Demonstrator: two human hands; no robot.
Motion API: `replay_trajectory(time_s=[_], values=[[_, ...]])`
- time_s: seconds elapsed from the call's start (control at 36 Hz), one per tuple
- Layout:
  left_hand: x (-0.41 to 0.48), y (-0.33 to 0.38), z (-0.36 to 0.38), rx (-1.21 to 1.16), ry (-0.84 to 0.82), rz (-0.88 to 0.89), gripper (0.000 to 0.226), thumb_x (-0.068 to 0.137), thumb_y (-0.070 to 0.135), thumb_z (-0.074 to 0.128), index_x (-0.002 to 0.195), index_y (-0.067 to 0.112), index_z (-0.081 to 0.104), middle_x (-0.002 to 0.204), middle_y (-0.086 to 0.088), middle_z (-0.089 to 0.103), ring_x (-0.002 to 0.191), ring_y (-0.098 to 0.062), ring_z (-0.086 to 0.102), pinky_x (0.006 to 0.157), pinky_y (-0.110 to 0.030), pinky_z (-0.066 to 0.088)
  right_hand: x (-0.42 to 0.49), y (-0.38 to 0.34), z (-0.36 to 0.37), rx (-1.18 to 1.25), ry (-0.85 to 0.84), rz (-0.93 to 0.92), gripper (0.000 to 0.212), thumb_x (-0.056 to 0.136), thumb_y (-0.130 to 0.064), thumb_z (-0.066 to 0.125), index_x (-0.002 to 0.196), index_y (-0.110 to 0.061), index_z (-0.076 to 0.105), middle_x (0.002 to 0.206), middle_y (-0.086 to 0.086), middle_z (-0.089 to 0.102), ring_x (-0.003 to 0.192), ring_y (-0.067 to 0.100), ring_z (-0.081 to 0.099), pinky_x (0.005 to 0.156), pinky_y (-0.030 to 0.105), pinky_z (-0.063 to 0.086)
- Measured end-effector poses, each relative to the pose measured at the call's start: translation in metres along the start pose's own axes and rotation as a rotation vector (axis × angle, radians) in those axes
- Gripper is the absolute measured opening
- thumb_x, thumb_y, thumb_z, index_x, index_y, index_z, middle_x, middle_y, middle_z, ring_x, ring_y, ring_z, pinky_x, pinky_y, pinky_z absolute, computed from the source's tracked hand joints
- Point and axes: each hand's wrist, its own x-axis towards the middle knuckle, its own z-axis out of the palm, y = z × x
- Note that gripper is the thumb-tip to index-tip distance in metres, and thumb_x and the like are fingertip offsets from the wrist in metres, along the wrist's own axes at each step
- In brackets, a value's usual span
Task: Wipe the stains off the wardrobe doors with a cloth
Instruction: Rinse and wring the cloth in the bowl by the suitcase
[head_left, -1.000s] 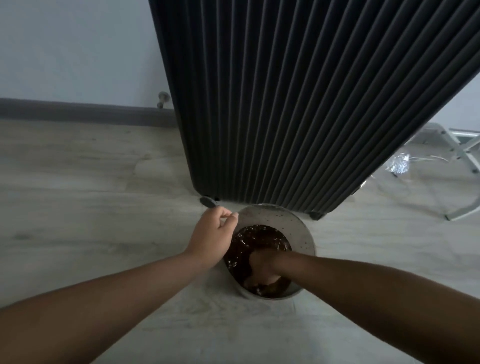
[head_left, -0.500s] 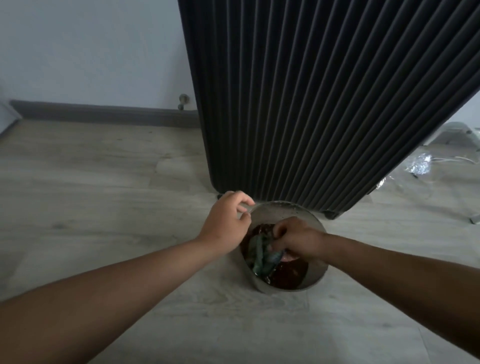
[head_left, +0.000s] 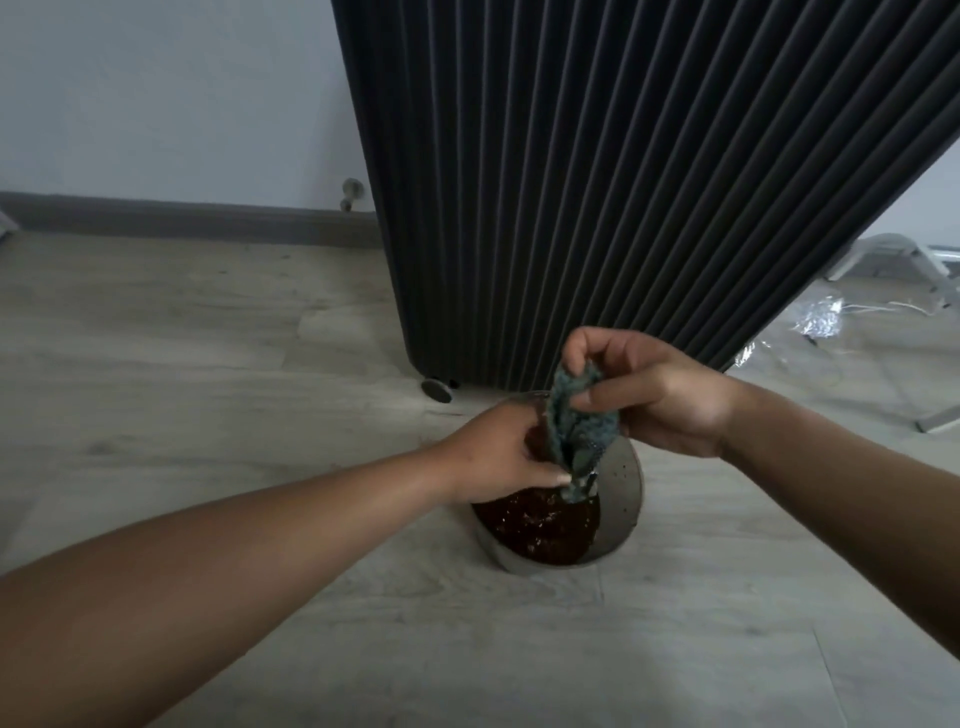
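Cloth (head_left: 577, 422) wet and bunched, hanging over metal bowl (head_left: 632, 486) of dark water, lower tip just above surface. My right hand (head_left: 662, 402) pinches top of it between thumb and fingers; my left hand (head_left: 496, 457) curls round lower part. Step, as I judge it: wringing before wiping. Ribbed wardrobe door (head_left: 597, 182) stands just behind bowl. Next move calls for firm twist over bowl so drips land inside, then lift to door.

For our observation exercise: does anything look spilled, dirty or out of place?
Yes: the bowl holds dark brown liquid, odd for wetting a cleaning cloth, and crumpled shiny wrapping lies loose on the floor.
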Motion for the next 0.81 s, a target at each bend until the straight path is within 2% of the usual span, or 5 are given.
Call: replay_trajectory(time_s=[0.14,0.22,0.47,0.61,0.81], values=[[0.006,-0.018,0.005,0.118,0.123,-0.059,0.013,0.093,0.01,0.062,0.101,0.016,0.071,0.102,0.002,0.074,0.099,-0.01,0.069,0.093,-0.039,0.056,-0.006,-0.007,-0.006,0.052,-0.006,0.02,0.024,0.081,0.007,0.059,0.095,-0.012,0.058,0.096,0.016,0.057,0.094,0.032,0.061,0.075,0.038,0.058],[0.005,-0.024,-0.002,0.177,0.157,-0.109,0.032,0.092,-0.005,0.055,0.077,0.02,0.068,0.078,0.012,0.066,0.078,0.009,0.062,0.074,-0.016,0.045,-0.006,-0.009,-0.008,-0.119,0.048,0.082,0.019,0.088,0.005,0.061,0.09,-0.014,0.062,0.094,0.011,0.059,0.09,0.028,0.062,0.071,0.035,0.057],[0.002,-0.019,-0.019,0.086,0.246,-0.199,0.035,0.097,-0.005,0.053,0.088,0.024,0.069,0.097,0.001,0.075,0.096,-0.01,0.072,0.092,-0.031,0.059,0.047,0.085,0.004,-1.152,0.005,0.353,0.024,0.1,-0.019,0.056,0.111,-0.032,0.073,0.117,-0.011,0.065,0.107,0.01,0.06,0.095,0.03,0.049],[-0.011,-0.019,-0.017,0.042,0.231,-0.243,0.034,0.097,-0.005,0.053,0.086,0.024,0.068,0.094,0.003,0.074,0.09,-0.006,0.072,0.085,-0.026,0.059,0.08,0.14,0.005,-1.416,-0.201,0.554,0.042,0.098,-0.015,0.055,0.139,-0.022,0.06,0.133,0.004,0.063,0.117,0.024,0.061,0.096,0.033,0.052],[-0.021,-0.011,-0.017,0.047,0.224,-0.248,0.024,0.097,0.001,0.056,0.091,0.021,0.068,0.092,0.0,0.074,0.072,-0.005,0.071,0.06,-0.012,0.05,0.079,0.143,0.01,-1.354,-0.268,0.659,0.039,0.098,-0.006,0.052,0.136,-0.013,0.061,0.13,0.008,0.063,0.111,0.026,0.063,0.083,0.03,0.05]])
